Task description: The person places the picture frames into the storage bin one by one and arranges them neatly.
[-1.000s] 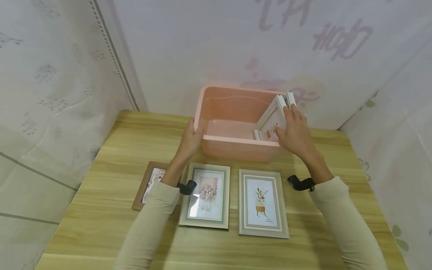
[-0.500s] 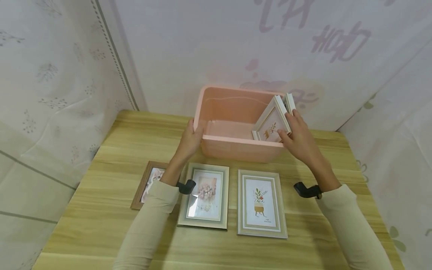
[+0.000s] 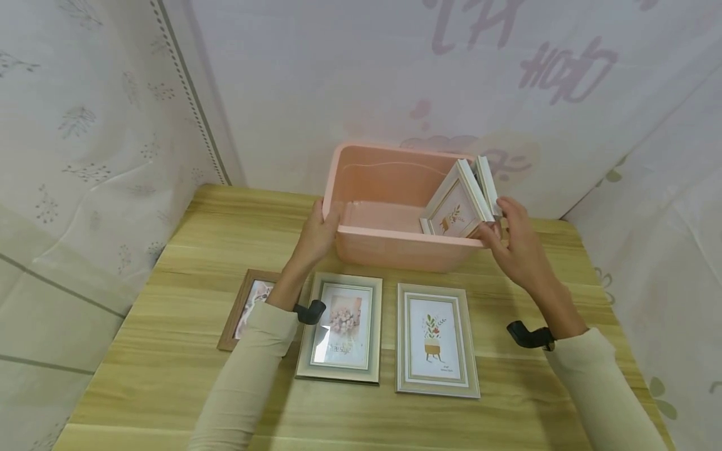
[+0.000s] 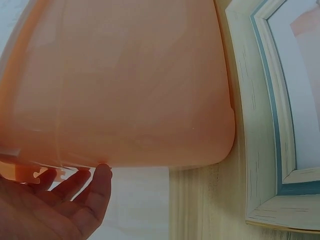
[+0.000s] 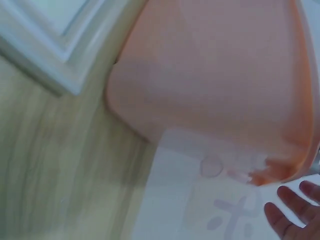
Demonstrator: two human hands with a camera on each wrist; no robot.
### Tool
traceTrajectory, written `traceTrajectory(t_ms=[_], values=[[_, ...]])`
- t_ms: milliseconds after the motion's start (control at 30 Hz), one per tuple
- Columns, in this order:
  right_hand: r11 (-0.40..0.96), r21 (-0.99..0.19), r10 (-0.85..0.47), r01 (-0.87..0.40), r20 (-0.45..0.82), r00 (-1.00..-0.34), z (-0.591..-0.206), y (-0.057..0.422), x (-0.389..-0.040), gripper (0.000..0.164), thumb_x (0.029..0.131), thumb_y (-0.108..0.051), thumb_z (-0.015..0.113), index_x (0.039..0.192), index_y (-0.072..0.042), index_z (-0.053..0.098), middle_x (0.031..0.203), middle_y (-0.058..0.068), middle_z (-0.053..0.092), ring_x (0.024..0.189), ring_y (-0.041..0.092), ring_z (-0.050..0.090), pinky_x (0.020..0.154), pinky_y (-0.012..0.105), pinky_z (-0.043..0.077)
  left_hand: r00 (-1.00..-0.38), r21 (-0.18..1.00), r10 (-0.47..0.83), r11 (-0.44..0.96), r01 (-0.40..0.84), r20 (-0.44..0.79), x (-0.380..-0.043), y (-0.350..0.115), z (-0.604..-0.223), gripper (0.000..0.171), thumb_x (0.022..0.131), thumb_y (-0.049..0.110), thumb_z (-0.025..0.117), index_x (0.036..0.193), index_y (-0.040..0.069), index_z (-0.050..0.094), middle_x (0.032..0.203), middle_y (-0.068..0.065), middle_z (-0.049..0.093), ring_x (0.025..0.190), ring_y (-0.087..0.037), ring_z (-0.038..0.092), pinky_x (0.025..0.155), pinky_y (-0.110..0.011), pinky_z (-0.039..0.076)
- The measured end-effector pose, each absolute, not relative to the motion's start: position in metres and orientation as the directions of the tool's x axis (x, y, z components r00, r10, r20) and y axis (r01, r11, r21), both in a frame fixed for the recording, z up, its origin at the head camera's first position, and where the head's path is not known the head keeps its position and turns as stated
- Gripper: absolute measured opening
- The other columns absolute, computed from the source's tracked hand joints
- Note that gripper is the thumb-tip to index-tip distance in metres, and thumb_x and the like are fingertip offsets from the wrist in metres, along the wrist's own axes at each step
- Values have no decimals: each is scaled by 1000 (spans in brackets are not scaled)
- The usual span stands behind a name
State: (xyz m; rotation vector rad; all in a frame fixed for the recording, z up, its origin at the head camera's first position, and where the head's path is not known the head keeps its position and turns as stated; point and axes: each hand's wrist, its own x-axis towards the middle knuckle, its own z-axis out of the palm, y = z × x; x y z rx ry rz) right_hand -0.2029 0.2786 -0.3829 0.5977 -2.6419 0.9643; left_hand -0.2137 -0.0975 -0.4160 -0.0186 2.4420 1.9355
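A pink plastic bin (image 3: 395, 249) stands at the back of the wooden table. My left hand (image 3: 316, 237) grips its left rim; in the left wrist view, the fingertips (image 4: 101, 175) reach against the outside of the bin. Inside at the right end, a white picture frame (image 3: 450, 212) with a plant picture leans on a slant, and a second white frame (image 3: 486, 178) leans behind it. My right hand (image 3: 521, 254) is at the bin's right front corner, thumb and index fingertip right at the frames' edges. The right wrist view shows its fingers (image 5: 295, 210) loosely extended beside the bin.
In front of the bin lie a brown frame (image 3: 234, 326) with a cat picture, partly hidden by my left arm, a cream frame (image 3: 374, 332) with a flower picture, and another cream frame (image 3: 403, 338) with a plant picture. A printed curtain (image 3: 316, 75) hangs behind.
My right hand has slid down and right along the frames, its fingers coming off their tops. The front white frame has tilted further right. The left hand keeps its grip.
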Motion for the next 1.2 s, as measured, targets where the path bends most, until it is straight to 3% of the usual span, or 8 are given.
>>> traceTrajectory(t_ms=[167, 267, 367, 500, 1033, 1200], values=[[714, -532, -268, -455, 392, -880, -394, 291, -197, 59, 104, -18, 64, 154, -2, 39, 153, 26, 41, 131, 49, 46, 91, 64, 43, -999, 974, 9, 223, -33, -36, -214, -98, -416, 48, 109, 34, 39, 147, 3, 39, 104, -13, 51, 86, -24, 49, 71, -36, 43], [717, -550, -258, -428, 361, -896, -400, 298, -193, 58, 106, -20, 60, 156, -1, 37, 152, 29, 41, 130, 53, 47, 91, 67, 44, -999, 975, 11, 221, -39, -42, -213, -98, -416, 50, 109, 32, 39, 150, 3, 38, 108, -18, 53, 89, -26, 50, 74, -37, 43], [716, -570, -258, -403, 319, -912, -406, 304, -190, 56, 107, -22, 56, 157, -3, 38, 153, 27, 41, 131, 50, 47, 92, 64, 44, -999, 974, 15, 225, -37, -42, -213, -98, -415, 53, 109, 31, 39, 152, 1, 35, 115, -24, 53, 92, -27, 50, 77, -38, 44], [721, -573, -279, -391, 276, -920, -411, 308, -186, 54, 109, -24, 52, 157, -5, 38, 152, 24, 44, 132, 47, 47, 92, 61, 42, -999, 974, 13, 224, -31, -35, -212, -98, -416, 51, 109, 30, 39, 152, 1, 36, 110, -20, 53, 90, -26, 49, 75, -37, 43], [781, -532, -328, -328, 97, -940, -435, 313, -177, 55, 108, -28, 55, 149, 6, 43, 146, 32, 48, 129, 54, 49, 95, 70, 46, -999, 973, 0, 230, -38, -39, -213, -97, -416, 46, 109, 31, 39, 147, 4, 40, 101, -11, 51, 85, -23, 48, 71, -34, 42], [785, -529, -354, -323, 46, -934, -442, 310, -176, 55, 108, -29, 56, 146, 10, 47, 145, 33, 50, 133, 54, 47, 104, 69, 39, -999, 974, 8, 223, -39, -42, -213, -97, -416, 48, 110, 32, 38, 149, 5, 38, 100, -11, 50, 84, -22, 47, 70, -34, 41]])
